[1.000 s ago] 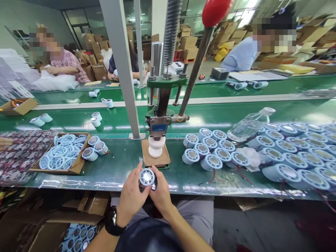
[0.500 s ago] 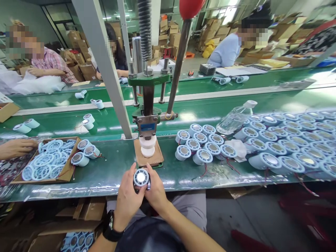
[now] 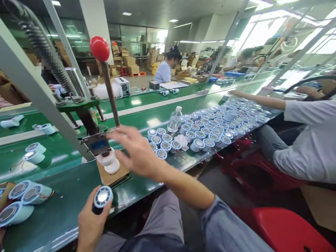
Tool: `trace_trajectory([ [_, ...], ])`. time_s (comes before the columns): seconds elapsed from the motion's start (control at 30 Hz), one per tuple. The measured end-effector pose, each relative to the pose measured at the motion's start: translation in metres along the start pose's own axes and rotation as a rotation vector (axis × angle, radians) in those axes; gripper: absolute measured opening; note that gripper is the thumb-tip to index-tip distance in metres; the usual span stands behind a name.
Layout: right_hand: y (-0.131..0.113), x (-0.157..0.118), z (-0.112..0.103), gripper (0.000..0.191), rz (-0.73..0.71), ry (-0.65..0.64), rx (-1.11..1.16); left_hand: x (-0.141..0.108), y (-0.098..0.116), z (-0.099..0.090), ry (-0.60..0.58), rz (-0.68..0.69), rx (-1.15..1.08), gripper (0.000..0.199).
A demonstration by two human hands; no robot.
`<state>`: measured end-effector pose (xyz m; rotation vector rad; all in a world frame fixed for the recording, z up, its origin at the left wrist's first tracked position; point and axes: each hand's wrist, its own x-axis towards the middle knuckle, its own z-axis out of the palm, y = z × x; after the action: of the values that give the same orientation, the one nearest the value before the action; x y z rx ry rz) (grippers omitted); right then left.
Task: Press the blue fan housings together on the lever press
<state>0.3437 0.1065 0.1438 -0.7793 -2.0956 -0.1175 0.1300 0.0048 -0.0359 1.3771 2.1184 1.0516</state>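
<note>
My left hand [image 3: 91, 218] is wrapped round a light-blue cylindrical housing [image 3: 103, 196], which has a slotted ring and a bright silver disc on top. It is held in front of the hand press [image 3: 96, 143]. My right hand [image 3: 136, 150], slightly blurred, is raised beside the press with its fingers stretched out and nothing seen in them. Behind its fingers is the lower end of the lever [image 3: 111, 94], topped by a red ball knob [image 3: 99, 48]; I cannot tell whether they touch. White round press pieces [image 3: 111, 165] sit above a brown board [image 3: 105, 178].
Similar housings crowd the bench [image 3: 147, 187] to the right, around a clear plastic bottle [image 3: 175, 120] and a crumpled white tissue [image 3: 183, 140]. More housings [image 3: 15, 213] lie at left. A co-worker's arm [image 3: 262, 100] reaches over the right side. A red stool [image 3: 286, 224] stands at lower right.
My right hand has let go of the housing and moved up and right toward the lever. My left hand alone keeps it. The view has swung right, bringing a co-worker into sight.
</note>
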Motion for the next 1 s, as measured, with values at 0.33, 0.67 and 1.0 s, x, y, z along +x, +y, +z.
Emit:
trace_trajectory([
  [0.33, 0.019, 0.207, -0.017, 0.069, 0.053, 0.259, -0.521, 0.095, 0.058, -0.017, 0.039, 0.103, -0.141, 0.078],
  [0.67, 0.031, 0.211, -0.01, 0.038, 0.166, 0.222, -0.203, 0.1, 0.062, 0.031, -0.107, 0.122, -0.465, 0.054],
  [1.0, -0.024, 0.053, -0.046, 0.023, -0.037, 0.395, 0.386, 0.088, 0.031, 0.043, -0.153, 0.27, -0.508, 0.084],
])
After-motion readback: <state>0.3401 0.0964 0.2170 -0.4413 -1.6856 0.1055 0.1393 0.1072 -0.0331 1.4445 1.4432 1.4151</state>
